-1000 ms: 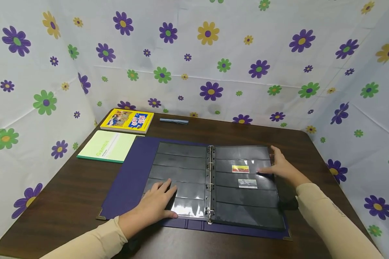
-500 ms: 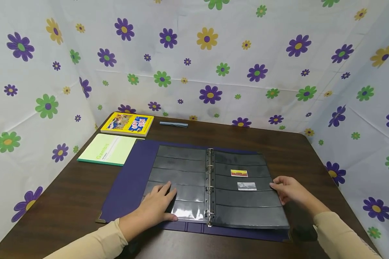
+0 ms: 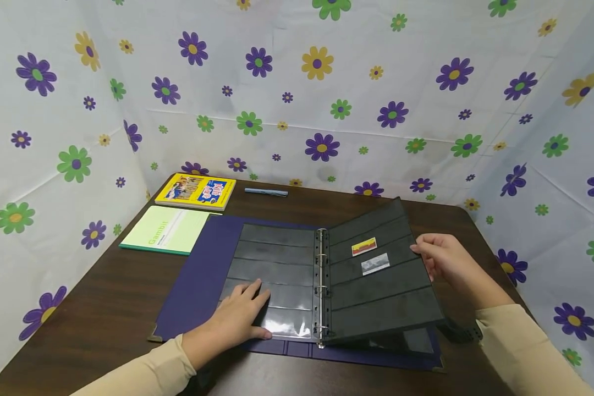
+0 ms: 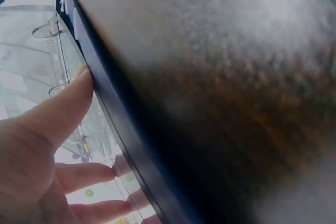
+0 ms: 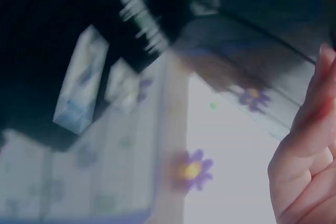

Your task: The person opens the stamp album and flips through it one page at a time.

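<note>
A purple ring-binder stamp album (image 3: 198, 264) lies open on the table, its metal rings (image 3: 320, 286) down the middle. My left hand (image 3: 235, 313) rests with spread fingers on the lower part of the left black pocket page (image 3: 277, 250). With thumb and fingers my right hand (image 3: 447, 264) pinches the outer edge of the right black page (image 3: 383, 308), which is lifted and tilted above the album. A yellow-and-red stamp (image 3: 364, 247) and a grey stamp (image 3: 375, 264) sit in its strips. Part of another page shows beneath it. The right wrist view is blurred.
Left of the album lies a pale green Gambit notebook (image 3: 170, 228), close to the album's cover. Behind it is a yellow book (image 3: 195, 191). A blue pen (image 3: 266, 192) lies near the back edge. Flower-patterned cloth (image 3: 277, 71) encloses the table (image 3: 346, 203) at back and sides.
My right hand has moved down along the right page's outer edge, taken hold of it and raised it off the album. The left hand has stayed in place.
</note>
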Action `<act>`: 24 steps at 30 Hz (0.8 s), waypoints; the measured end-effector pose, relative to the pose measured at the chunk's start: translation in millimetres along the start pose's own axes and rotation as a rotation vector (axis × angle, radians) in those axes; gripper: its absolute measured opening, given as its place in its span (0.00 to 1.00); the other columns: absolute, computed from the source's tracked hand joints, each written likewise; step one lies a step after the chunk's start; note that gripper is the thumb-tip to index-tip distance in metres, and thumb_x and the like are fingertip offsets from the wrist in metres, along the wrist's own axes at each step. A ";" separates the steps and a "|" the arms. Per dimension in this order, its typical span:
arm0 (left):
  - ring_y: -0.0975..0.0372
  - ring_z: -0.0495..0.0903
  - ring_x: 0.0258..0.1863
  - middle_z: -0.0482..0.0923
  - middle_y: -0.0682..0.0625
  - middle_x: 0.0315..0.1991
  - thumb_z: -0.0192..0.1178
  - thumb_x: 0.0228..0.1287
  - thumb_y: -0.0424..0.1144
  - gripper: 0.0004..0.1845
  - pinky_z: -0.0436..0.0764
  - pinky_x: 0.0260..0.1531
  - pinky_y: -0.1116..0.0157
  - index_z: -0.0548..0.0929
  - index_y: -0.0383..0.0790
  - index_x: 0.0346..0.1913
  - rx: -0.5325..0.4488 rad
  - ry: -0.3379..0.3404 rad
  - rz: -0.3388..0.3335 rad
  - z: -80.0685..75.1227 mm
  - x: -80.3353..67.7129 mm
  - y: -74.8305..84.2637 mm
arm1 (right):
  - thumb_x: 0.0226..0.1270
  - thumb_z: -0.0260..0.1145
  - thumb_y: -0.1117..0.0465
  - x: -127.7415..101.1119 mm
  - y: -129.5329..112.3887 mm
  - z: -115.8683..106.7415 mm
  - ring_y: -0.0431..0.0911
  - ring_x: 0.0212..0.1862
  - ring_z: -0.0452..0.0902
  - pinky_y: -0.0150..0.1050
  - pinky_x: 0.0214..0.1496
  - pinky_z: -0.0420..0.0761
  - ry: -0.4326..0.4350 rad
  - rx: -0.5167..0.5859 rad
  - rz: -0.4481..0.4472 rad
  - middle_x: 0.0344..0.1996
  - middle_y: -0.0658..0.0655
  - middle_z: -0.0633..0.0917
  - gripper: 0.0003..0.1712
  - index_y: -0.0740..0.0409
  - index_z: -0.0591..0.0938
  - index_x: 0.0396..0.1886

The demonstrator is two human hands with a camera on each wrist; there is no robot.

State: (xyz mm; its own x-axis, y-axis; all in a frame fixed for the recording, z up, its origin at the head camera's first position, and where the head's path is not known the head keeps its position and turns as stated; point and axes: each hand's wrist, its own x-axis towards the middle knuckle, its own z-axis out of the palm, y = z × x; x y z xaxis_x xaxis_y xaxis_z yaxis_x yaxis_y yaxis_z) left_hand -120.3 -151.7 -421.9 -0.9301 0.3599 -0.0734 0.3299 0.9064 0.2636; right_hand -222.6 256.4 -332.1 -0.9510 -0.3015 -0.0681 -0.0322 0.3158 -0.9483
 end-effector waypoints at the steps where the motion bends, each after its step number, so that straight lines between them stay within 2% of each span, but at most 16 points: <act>1: 0.41 0.61 0.61 0.61 0.36 0.66 0.70 0.43 0.61 0.45 0.69 0.49 0.42 0.73 0.37 0.63 -0.006 -0.006 0.000 -0.8 0.3 -0.7 | 0.70 0.57 0.61 2.5 -9.0 4.2 0.42 0.12 0.62 0.37 0.12 0.66 0.011 0.019 -0.017 0.12 0.49 0.65 0.19 0.58 0.67 0.17; 4: 0.40 0.62 0.61 0.62 0.36 0.65 0.68 0.45 0.62 0.44 0.69 0.49 0.41 0.72 0.38 0.63 -0.043 -0.016 -0.010 -5.5 1.4 -3.4 | 0.69 0.57 0.63 10.4 -34.7 18.6 0.39 0.13 0.58 0.40 0.13 0.54 0.040 0.068 -0.071 0.12 0.48 0.63 0.17 0.57 0.69 0.18; 7: 0.40 0.64 0.59 0.66 0.36 0.63 0.64 0.52 0.63 0.42 0.68 0.49 0.39 0.72 0.37 0.63 -0.104 0.032 -0.015 -20.4 4.8 -5.3 | 0.68 0.58 0.65 18.3 -55.6 35.3 0.40 0.13 0.56 0.41 0.16 0.52 0.042 0.119 -0.146 0.12 0.48 0.62 0.15 0.57 0.72 0.19; 10: 0.42 0.66 0.60 0.69 0.38 0.61 0.57 0.59 0.62 0.38 0.67 0.52 0.42 0.71 0.36 0.64 -0.151 0.154 -0.011 -49.8 9.7 -3.2 | 0.68 0.58 0.66 27.1 -72.7 54.8 0.40 0.15 0.58 0.37 0.16 0.58 0.009 0.150 -0.188 0.13 0.49 0.64 0.13 0.59 0.73 0.21; 13: 0.46 0.67 0.60 0.71 0.41 0.60 0.55 0.64 0.59 0.35 0.66 0.56 0.46 0.70 0.36 0.64 -0.172 0.311 0.034 -88.8 12.4 6.4 | 0.68 0.58 0.65 37.0 -87.8 77.0 0.41 0.16 0.62 0.34 0.19 0.69 -0.043 0.155 -0.189 0.15 0.51 0.66 0.12 0.61 0.72 0.23; 16: 0.51 0.68 0.60 0.72 0.43 0.59 0.57 0.64 0.55 0.30 0.68 0.56 0.50 0.73 0.37 0.62 -0.174 0.485 0.176 -124.2 11.3 22.7 | 0.68 0.57 0.64 47.8 -100.7 101.9 0.44 0.15 0.69 0.40 0.21 0.78 -0.106 0.129 -0.182 0.15 0.54 0.69 0.13 0.64 0.69 0.23; 18: 0.53 0.69 0.58 0.74 0.44 0.57 0.60 0.63 0.51 0.27 0.70 0.55 0.53 0.76 0.37 0.59 -0.165 0.598 0.316 -141.4 9.7 36.2 | 0.68 0.56 0.64 56.1 -106.4 118.9 0.47 0.16 0.74 0.44 0.23 0.80 -0.161 0.113 -0.177 0.15 0.57 0.73 0.13 0.65 0.69 0.23; 20: 0.55 0.72 0.54 0.77 0.45 0.53 0.62 0.62 0.47 0.22 0.72 0.53 0.57 0.79 0.36 0.54 -0.144 0.690 0.465 -152.1 8.1 49.7 | 0.68 0.56 0.65 64.0 -109.7 136.2 0.48 0.17 0.77 0.47 0.24 0.81 -0.213 0.089 -0.173 0.16 0.60 0.76 0.12 0.66 0.70 0.24; 22: 0.57 0.75 0.49 0.80 0.47 0.46 0.64 0.60 0.44 0.17 0.74 0.48 0.60 0.82 0.37 0.47 -0.105 0.732 0.580 -156.0 6.5 61.3 | 0.67 0.56 0.64 71.1 -110.5 152.5 0.49 0.18 0.78 0.45 0.23 0.81 -0.250 0.043 -0.169 0.16 0.61 0.78 0.12 0.66 0.72 0.24; 24: 0.59 0.77 0.40 0.81 0.49 0.38 0.65 0.58 0.43 0.13 0.76 0.40 0.63 0.84 0.37 0.41 -0.038 0.728 0.658 -153.2 4.9 68.5 | 0.66 0.56 0.64 76.0 -110.5 167.1 0.47 0.17 0.77 0.43 0.23 0.80 -0.271 -0.009 -0.156 0.17 0.59 0.78 0.11 0.65 0.73 0.25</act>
State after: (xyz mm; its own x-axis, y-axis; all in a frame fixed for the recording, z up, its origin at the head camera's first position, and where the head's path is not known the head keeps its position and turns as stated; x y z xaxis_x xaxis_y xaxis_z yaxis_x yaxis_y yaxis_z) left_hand -127.0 -121.7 -256.8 -0.4389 0.5547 0.7068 0.8243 0.5617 0.0710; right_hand -239.9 48.2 -284.4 -0.8176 -0.5758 -0.0030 -0.1753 0.2538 -0.9512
